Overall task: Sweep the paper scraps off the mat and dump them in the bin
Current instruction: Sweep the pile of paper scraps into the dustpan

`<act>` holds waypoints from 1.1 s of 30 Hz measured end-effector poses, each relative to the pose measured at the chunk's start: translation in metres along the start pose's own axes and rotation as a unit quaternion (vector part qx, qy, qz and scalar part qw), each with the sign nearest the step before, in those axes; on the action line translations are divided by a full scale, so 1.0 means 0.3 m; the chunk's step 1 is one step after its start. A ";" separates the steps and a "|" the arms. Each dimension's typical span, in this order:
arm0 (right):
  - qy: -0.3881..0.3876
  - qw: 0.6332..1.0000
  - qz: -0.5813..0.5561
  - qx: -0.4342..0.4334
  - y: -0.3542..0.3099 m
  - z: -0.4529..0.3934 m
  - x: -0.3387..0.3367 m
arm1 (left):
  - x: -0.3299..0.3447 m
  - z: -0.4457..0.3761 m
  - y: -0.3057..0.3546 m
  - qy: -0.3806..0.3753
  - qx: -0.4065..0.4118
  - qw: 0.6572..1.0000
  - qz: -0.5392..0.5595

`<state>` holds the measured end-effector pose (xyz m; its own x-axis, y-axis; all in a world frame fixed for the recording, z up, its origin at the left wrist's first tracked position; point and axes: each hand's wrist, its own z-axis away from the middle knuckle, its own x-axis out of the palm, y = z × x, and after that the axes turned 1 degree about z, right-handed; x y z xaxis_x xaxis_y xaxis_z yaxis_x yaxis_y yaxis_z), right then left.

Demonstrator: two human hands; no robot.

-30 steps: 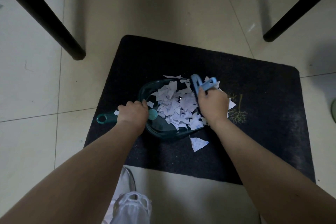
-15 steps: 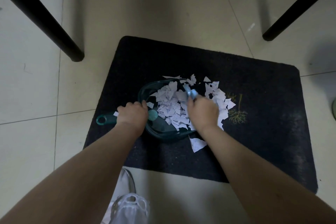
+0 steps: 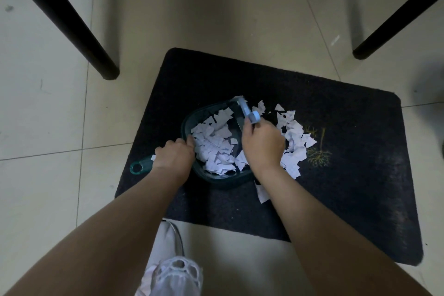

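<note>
A dark mat (image 3: 348, 175) lies on the tiled floor. On it sits a teal dustpan (image 3: 192, 118), its pan holding a heap of white paper scraps (image 3: 213, 149). My left hand (image 3: 174, 157) grips the dustpan's handle. My right hand (image 3: 263, 145) grips a small light-blue brush (image 3: 248, 112) at the pan's open right side. More scraps (image 3: 294, 142) lie on the mat just right of that hand. One loose scrap (image 3: 262, 193) rests on the mat below the pan. No bin is in view.
Black furniture legs stand at the upper left (image 3: 72, 29) and upper right (image 3: 394, 19), with two more at the top edge. A white shoe (image 3: 173, 269) is at the bottom, just in front of the mat. Pale floor tiles surround the mat.
My right hand swept the brush left into the pan, then drew it back up and right. The scraps to its right stayed on the mat. The left hand held still.
</note>
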<state>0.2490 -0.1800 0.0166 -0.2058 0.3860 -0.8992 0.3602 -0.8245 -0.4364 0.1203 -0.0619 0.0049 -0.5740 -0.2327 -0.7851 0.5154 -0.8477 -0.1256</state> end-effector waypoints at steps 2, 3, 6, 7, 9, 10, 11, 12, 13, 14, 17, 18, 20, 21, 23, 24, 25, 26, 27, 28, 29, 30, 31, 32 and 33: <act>-0.014 0.998 0.042 -0.041 0.012 -0.016 0.019 | -0.004 0.003 0.000 0.009 0.001 1.000 0.007; -0.032 0.995 0.065 -0.074 0.008 -0.012 0.032 | -0.008 0.004 0.000 0.015 0.001 1.000 0.008; -0.074 0.979 0.098 -0.160 -0.033 0.028 0.072 | -0.010 0.004 -0.001 0.027 -0.002 1.000 0.014; -0.069 0.978 0.093 -0.173 -0.050 0.043 0.074 | -0.006 0.004 -0.002 0.030 -0.005 0.999 0.024; -0.033 0.983 0.050 -0.175 -0.086 0.063 0.057 | 0.005 0.002 -0.014 0.039 -0.011 0.998 0.053; -0.016 0.986 0.016 -0.163 -0.094 0.063 0.041 | 0.012 0.001 -0.021 0.046 -0.010 0.997 0.068; 0.005 0.989 -0.033 -0.145 -0.102 0.059 0.016 | 0.021 0.000 -0.035 0.056 -0.009 0.995 0.085; 0.030 0.988 -0.093 -0.116 -0.104 0.049 -0.012 | 0.030 -0.001 -0.047 0.067 -0.006 0.992 0.103; 0.059 0.984 -0.149 -0.082 -0.104 0.033 -0.042 | 0.038 -0.004 -0.061 0.080 -0.004 0.989 0.121; 0.090 0.976 -0.189 -0.051 -0.105 0.014 -0.074 | 0.047 -0.007 -0.075 0.095 -0.002 0.986 0.138; 0.177 0.952 -0.249 -0.002 -0.094 -0.053 -0.157 | 0.067 -0.015 -0.104 0.132 -0.004 0.973 0.187; 0.195 0.948 -0.250 0.007 -0.087 -0.073 -0.179 | 0.070 -0.015 -0.112 0.140 -0.006 0.969 0.202; 0.204 0.957 -0.206 0.032 -0.066 -0.110 -0.206 | 0.072 -0.013 -0.126 0.159 -0.010 0.961 0.228; 0.182 0.968 -0.166 0.043 -0.057 -0.125 -0.212 | 0.073 -0.009 -0.129 0.173 -0.007 0.956 0.235; 0.096 0.990 -0.096 0.034 -0.048 -0.142 -0.209 | 0.074 -0.003 -0.132 0.205 0.008 0.948 0.244; 0.058 0.994 -0.086 0.024 -0.048 -0.143 -0.208 | 0.075 0.000 -0.133 0.218 0.017 0.944 0.247; 0.041 0.995 -0.087 0.016 -0.050 -0.144 -0.211 | 0.074 0.002 -0.132 0.231 0.026 0.941 0.245; 0.043 0.995 -0.088 0.014 -0.054 -0.145 -0.215 | 0.073 0.003 -0.133 0.244 0.034 0.939 0.241; 0.057 0.994 -0.091 0.016 -0.057 -0.148 -0.221 | 0.073 0.006 -0.134 0.255 0.039 0.937 0.235; 0.069 0.993 -0.096 0.022 -0.058 -0.152 -0.229 | 0.071 0.007 -0.133 0.264 0.043 0.935 0.231; 0.070 0.992 -0.102 0.025 -0.061 -0.156 -0.237 | 0.069 0.009 -0.132 0.270 0.045 0.934 0.231; 0.057 0.993 -0.100 0.027 -0.066 -0.159 -0.243 | 0.065 0.009 -0.131 0.272 0.044 0.932 0.235; 0.041 0.995 -0.091 0.024 -0.073 -0.160 -0.248 | 0.061 0.008 -0.130 0.268 0.036 0.932 0.242; 0.034 0.996 -0.080 0.022 -0.076 -0.162 -0.249 | 0.058 0.006 -0.129 0.259 0.026 0.932 0.252; 0.041 0.996 -0.077 0.024 -0.077 -0.166 -0.249 | 0.058 0.003 -0.128 0.249 0.019 0.932 0.263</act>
<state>0.3013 -0.1694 0.0925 -0.1792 0.5405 -0.8220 0.2860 -0.7708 -0.5692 0.0900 -0.0339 -0.0034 0.1238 -0.3781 -0.9174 0.6143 -0.6969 0.3701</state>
